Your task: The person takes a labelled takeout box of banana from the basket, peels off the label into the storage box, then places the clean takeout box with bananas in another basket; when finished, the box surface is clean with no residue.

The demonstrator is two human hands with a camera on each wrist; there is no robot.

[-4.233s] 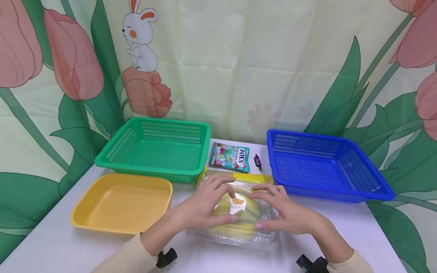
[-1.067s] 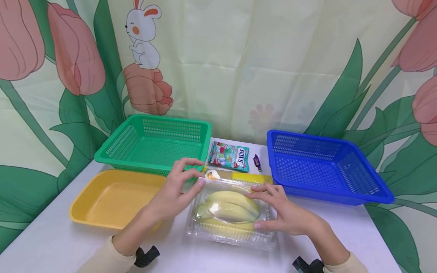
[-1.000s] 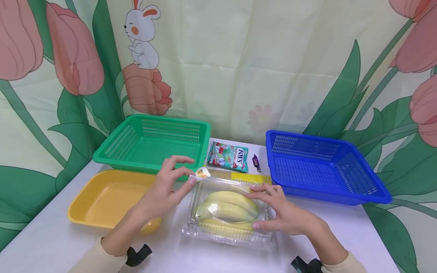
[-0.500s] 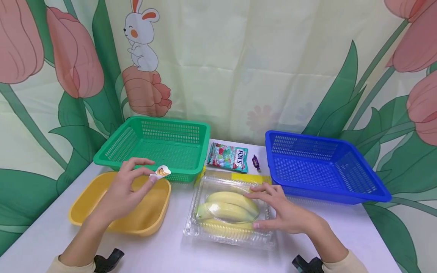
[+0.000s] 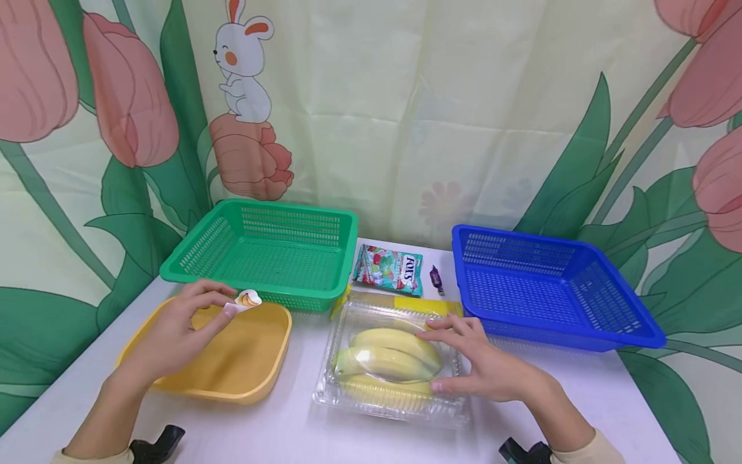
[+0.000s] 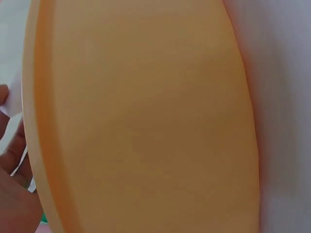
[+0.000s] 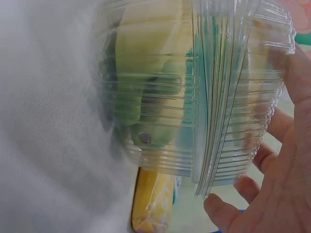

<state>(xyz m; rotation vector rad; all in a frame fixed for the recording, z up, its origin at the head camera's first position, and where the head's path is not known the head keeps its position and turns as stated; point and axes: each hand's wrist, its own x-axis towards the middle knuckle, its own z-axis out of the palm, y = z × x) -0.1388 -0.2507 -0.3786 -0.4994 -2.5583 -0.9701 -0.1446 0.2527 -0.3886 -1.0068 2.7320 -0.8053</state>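
My left hand (image 5: 174, 332) pinches a white sticker with a banana picture (image 5: 249, 298) between thumb and fingers, above the orange-yellow tub (image 5: 272, 367). The sticker bends up away from the thumb. In the left wrist view the tub's wall (image 6: 146, 116) fills most of the picture, and part of the hand (image 6: 17, 194) shows at the left. My right hand (image 5: 487, 361) holds the right side of a clear plastic clamshell box (image 5: 342, 393), fingers curved over its lid and thumb low at the near side. Bananas (image 5: 388, 361) lie inside, under the closed lid.
Behind the box lies a yellow-and-brown packet (image 5: 426, 305), partly covered by it. Farther back are a FOX'S candy bag (image 5: 388, 269) and a small purple-wrapped candy (image 5: 437, 280). A green basket (image 5: 278, 258) stands back left, a blue basket (image 5: 539, 283) right.
The banana sticker, earlier on the lid, has come off in my left hand. That hand has carried it left, over the tub. The right hand has stayed on the box.
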